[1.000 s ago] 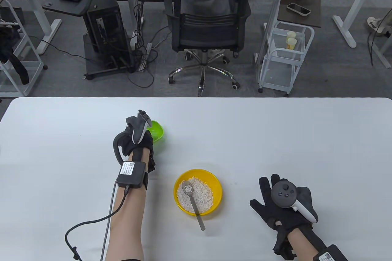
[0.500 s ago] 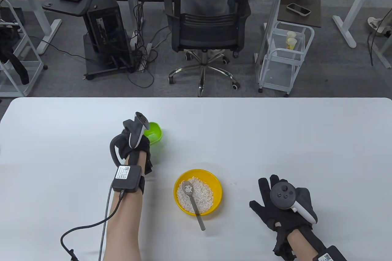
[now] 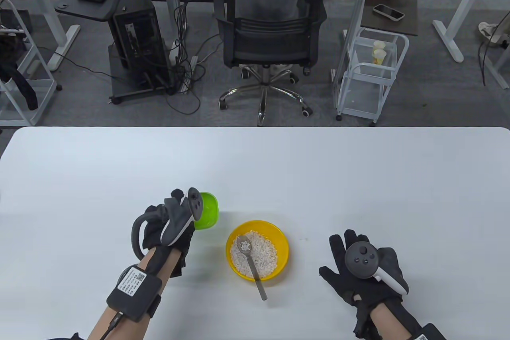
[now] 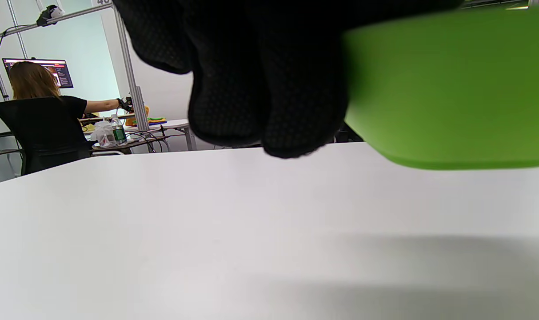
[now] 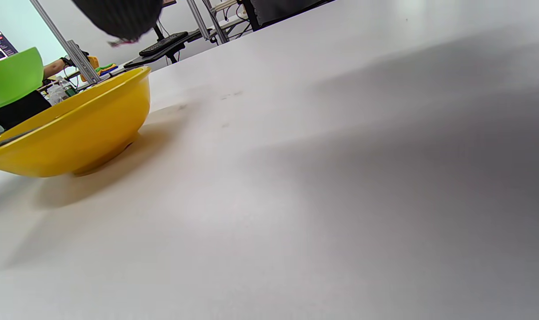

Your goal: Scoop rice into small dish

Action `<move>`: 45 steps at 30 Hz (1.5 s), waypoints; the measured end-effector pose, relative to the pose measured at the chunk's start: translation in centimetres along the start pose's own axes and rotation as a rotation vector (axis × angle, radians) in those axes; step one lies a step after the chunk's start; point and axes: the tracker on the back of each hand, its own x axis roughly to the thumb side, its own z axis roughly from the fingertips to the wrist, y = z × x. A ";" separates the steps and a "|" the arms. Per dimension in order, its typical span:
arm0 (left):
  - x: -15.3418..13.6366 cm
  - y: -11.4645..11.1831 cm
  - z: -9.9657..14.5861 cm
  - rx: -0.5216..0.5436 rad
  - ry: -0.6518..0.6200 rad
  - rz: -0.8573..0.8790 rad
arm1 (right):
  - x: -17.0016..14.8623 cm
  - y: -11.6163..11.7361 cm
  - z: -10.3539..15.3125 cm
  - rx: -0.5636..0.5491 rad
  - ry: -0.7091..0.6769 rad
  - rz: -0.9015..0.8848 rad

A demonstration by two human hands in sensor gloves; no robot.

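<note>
My left hand (image 3: 175, 216) grips a small green dish (image 3: 208, 212) and holds it above the table, just left of the yellow bowl (image 3: 281, 238). The dish fills the upper right of the left wrist view (image 4: 447, 84), clear of the tabletop, with my gloved fingers (image 4: 260, 80) beside it. The yellow bowl holds white rice (image 3: 265, 254) and a metal spoon (image 3: 252, 262) whose handle sticks out over the near rim. My right hand (image 3: 358, 264) lies flat and open on the table, right of the bowl. The bowl (image 5: 69, 129) and the dish (image 5: 11, 78) also show in the right wrist view.
The white table (image 3: 358, 180) stretches wide behind and to both sides. An office chair (image 3: 271, 29), a computer stand (image 3: 131, 37) and a white trolley (image 3: 370, 73) stand on the floor beyond the far edge.
My left hand has carried the green dish from the far left toward me, to just left of the yellow bowl. My right hand has shifted slightly left.
</note>
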 end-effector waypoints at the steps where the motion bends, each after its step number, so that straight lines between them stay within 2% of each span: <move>1: -0.1 -0.6 0.7 -0.013 -0.014 0.003 | 0.1 0.0 0.1 0.001 -0.001 0.006; 4: -0.2 -2.2 2.3 -0.055 -0.031 -0.026 | 0.2 0.2 0.1 0.005 -0.006 0.013; 10: -0.3 -4.3 3.7 -0.053 -0.046 -0.040 | 0.4 0.4 0.1 0.021 -0.010 0.020; 21: 0.5 -5.6 5.2 -0.078 -0.107 0.004 | 0.5 0.4 0.1 0.029 -0.011 0.022; 33: 0.6 -6.3 5.3 -0.100 -0.100 -0.005 | 0.4 0.2 0.2 0.030 -0.013 0.016; 36: 0.0 -5.4 4.9 -0.091 -0.076 0.019 | 0.6 0.1 0.3 0.020 -0.034 0.011; 39: -1.3 -2.7 4.0 -0.023 -0.028 0.090 | 0.7 0.0 0.5 0.010 -0.044 0.014; 42: -4.3 0.0 2.4 0.072 0.014 0.112 | 0.7 -0.1 0.6 -0.007 -0.046 0.010; 45: -7.8 0.6 1.5 0.102 0.030 0.126 | 0.6 0.0 0.5 -0.020 -0.031 0.025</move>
